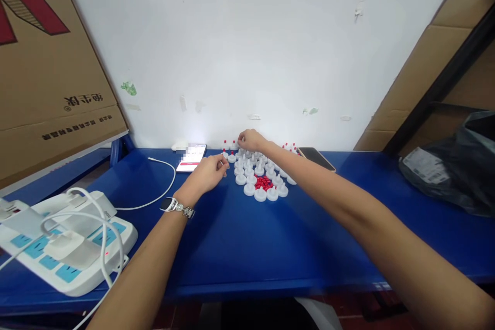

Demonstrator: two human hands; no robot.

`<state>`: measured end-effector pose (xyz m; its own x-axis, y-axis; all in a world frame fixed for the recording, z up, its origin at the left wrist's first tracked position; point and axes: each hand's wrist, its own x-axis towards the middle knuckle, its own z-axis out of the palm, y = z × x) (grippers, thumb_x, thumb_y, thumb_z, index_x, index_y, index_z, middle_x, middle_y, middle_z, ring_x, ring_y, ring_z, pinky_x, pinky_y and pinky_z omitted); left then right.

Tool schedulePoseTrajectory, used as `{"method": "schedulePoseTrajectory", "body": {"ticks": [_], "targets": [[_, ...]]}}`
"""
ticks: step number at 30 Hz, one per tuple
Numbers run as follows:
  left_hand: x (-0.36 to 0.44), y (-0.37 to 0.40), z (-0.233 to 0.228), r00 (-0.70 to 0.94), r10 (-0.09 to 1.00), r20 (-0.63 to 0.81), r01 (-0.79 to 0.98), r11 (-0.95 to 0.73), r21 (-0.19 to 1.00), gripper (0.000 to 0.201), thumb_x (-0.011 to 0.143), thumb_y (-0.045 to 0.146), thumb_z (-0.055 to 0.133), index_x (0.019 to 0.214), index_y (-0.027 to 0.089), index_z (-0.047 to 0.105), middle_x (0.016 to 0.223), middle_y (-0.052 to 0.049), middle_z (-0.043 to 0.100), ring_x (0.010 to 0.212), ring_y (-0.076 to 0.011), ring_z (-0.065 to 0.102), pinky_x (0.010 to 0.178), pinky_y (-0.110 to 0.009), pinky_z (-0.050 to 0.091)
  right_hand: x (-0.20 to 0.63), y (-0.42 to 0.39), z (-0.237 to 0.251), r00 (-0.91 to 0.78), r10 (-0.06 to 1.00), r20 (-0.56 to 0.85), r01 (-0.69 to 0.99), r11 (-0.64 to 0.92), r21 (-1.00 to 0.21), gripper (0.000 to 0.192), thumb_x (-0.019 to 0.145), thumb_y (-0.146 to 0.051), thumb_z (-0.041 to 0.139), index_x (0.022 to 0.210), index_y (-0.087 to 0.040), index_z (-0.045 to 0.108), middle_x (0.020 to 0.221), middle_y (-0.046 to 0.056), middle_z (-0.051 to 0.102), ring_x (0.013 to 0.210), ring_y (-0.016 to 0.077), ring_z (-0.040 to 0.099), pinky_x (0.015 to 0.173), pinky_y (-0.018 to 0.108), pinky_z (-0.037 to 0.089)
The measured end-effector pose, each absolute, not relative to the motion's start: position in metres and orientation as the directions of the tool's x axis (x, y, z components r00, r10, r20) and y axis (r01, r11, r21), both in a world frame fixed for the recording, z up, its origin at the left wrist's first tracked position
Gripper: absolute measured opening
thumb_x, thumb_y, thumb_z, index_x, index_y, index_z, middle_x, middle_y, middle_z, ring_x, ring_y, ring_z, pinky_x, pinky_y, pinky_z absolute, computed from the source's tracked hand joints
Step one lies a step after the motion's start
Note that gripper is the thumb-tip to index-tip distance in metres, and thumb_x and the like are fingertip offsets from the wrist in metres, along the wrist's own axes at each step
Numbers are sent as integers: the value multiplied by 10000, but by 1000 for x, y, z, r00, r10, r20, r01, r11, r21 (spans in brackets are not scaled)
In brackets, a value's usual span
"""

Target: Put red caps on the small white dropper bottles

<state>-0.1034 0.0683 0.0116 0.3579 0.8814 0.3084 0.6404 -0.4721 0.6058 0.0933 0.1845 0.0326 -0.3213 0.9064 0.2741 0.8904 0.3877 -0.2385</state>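
Observation:
My left hand (209,172) has its thumb and fingers pinched together just left of a cluster of white nozzle caps (260,195). Whatever small thing lies in that pinch is too small to name. My right hand (252,141) reaches over to the back of the cluster, its fingers bent and closed beside caps with red tips (233,144); what they grip, if anything, is hidden. A pile of small red tips (263,183) lies among the white caps. More red-tipped caps (290,146) stand behind my right forearm.
On the blue table (240,247) are a lit phone (191,159) at left and a dark phone (316,158) at right. A white power strip (69,247) with cables stands front left. Cardboard (50,72) rises at left; a black plastic bag (452,165) lies at right.

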Motion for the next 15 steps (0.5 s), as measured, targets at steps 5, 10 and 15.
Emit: {"method": "schedulePoseTrajectory", "body": {"ticks": [5,10,15], "targets": [[-107,69,6,334,891,308,682,-454,574,181,878,317,509,774,208,609,662,-38,689,545,-180,592,529,-281,383,77,163,34,-409,871,272,878,457,-143,336,850,-481,610,925,-182,744,943,119,748,922,262,660,833,337,447],[-102,69,3,356,881,311,693,-472,544,202,910,342,496,814,210,615,685,-35,668,600,-192,608,568,-292,407,70,154,32,-438,856,275,873,478,-95,172,851,-317,599,844,-179,702,929,110,740,951,256,640,845,339,418],[-89,60,9,234,770,593,629,-585,512,271,909,368,547,1102,181,585,1103,-104,622,870,-203,630,777,-342,502,83,124,39,-256,857,447,747,469,-471,225,921,-327,476,835,-170,612,802,53,692,728,157,591,690,270,406]]}}
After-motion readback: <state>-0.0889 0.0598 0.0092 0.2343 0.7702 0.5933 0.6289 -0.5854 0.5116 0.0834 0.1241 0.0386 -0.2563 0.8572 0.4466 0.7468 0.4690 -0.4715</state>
